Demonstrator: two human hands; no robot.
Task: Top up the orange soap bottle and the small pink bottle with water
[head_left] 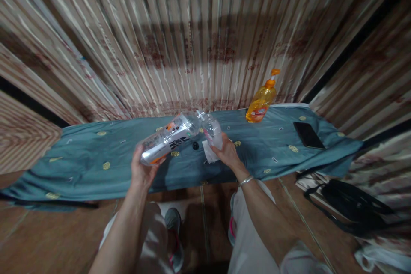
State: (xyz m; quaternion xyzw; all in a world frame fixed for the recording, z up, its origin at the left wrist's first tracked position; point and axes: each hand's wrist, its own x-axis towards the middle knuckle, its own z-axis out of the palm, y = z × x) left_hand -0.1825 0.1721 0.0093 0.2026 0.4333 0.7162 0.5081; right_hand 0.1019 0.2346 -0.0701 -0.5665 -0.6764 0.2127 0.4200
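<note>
My left hand is wrapped round the base of a large clear plastic bottle with an orange and black label, tilted on its side with its mouth toward the right. My right hand grips a smaller clear bottle that stands upright on the table, its mouth meeting the neck of the large one. A white label or slip of paper hangs beneath my right hand. A small black cap lies on the cloth between my hands.
A teal patterned cloth covers the narrow table. An orange pump soap bottle stands at the back right, a black phone lies to its right. A black bag sits on the floor at right. Corrugated metal wall behind.
</note>
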